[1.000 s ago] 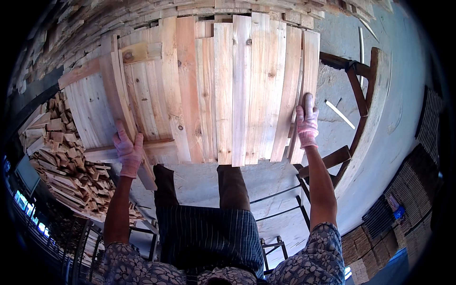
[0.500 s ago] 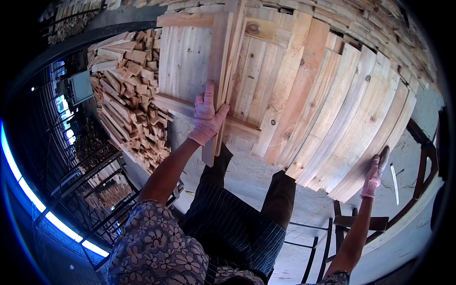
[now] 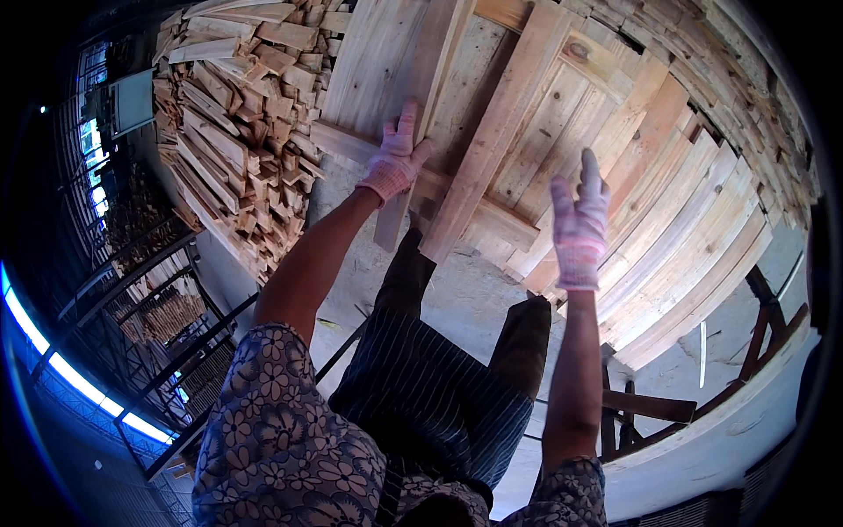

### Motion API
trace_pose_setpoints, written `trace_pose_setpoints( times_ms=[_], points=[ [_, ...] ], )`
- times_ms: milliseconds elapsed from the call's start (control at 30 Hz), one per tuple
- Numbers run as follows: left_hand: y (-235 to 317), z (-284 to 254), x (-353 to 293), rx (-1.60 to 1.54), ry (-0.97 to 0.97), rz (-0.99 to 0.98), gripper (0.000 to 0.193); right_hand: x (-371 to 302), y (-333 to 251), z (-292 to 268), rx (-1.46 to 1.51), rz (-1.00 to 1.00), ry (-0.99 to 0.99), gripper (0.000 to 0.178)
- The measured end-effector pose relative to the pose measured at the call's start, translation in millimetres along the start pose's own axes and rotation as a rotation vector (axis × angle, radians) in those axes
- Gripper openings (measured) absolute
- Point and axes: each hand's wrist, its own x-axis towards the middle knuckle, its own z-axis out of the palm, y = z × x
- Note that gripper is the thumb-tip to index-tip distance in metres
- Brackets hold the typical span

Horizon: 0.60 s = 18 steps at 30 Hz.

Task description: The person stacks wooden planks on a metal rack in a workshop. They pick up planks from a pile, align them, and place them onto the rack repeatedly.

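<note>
My left hand [image 3: 398, 160], in a pink knit glove, grips a narrow wooden plank [image 3: 442, 48] near its lower end, thumb over its right side and one finger stretched along it. To its right a second narrow plank [image 3: 505, 127] lies slanted across the boards, touched by neither hand. My right hand [image 3: 580, 215], also gloved, hovers over the row of boards with its fingers apart and nothing in them. Below the hands, pale wooden boards [image 3: 694, 228] lie side by side, some with knots, and a cross strip [image 3: 507, 222] runs under the second plank.
A large heap of short wood offcuts [image 3: 224, 132] rises at the left. More stacked wood [image 3: 702, 53] lines the far right edge. Dark metal frames stand at the lower left and lower right [image 3: 650, 406]. Grey floor [image 3: 338, 255] shows between the heap and the boards.
The two narrow planks, together before, now lie apart, the second one further right. My right hand has left the rightmost board's edge and moved left, above the boards. The view has shifted somewhat.
</note>
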Motion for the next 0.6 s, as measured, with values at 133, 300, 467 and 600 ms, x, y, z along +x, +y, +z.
trace_pose_setpoints(
  times_ms=[133,300,467,600],
  points=[
    [4.2,-42.5,19.1,-0.143,0.001,0.065,0.083,41.3,-78.2,110.8,-0.163,0.393,0.011,0.105],
    [17.9,-61.3,25.7,-0.175,0.033,0.106,0.082,40.1,-69.6,126.3,-0.158,0.424,0.075,0.113],
    [38.2,-11.9,19.0,0.252,-0.127,-0.110,0.082,-12.5,-26.5,49.8,-0.211,0.150,-0.084,0.110],
    [78.9,-48.6,33.6,0.499,-0.095,0.195,0.072,-46.2,35.6,-101.9,-0.531,-0.016,-0.149,0.102]
  ],
)
